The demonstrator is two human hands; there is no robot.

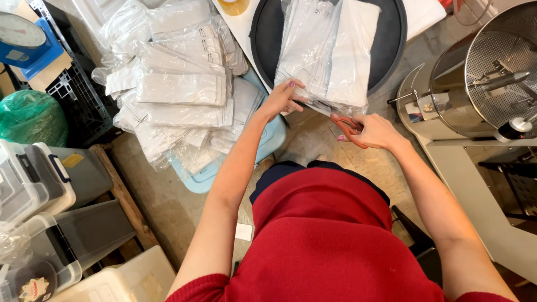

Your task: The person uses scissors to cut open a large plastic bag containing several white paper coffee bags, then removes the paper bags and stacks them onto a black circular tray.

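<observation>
My left hand (284,98) grips the near edge of a clear plastic pack of white pouches (335,53) that lies on a round black tray (394,39). My right hand (376,131) is closed on red-handled scissors (348,128), whose tip sits at the pack's near corner. Both forearms reach out over my red top and dark apron.
A heap of bagged white pouches (179,89) rests on a light blue tub (268,140) at left. A steel drum machine with a perforated basket (492,72) stands at right. Grey lidded bins (50,179), a black crate (78,95), a blue scale (25,36) and a green bag (31,117) fill the left side.
</observation>
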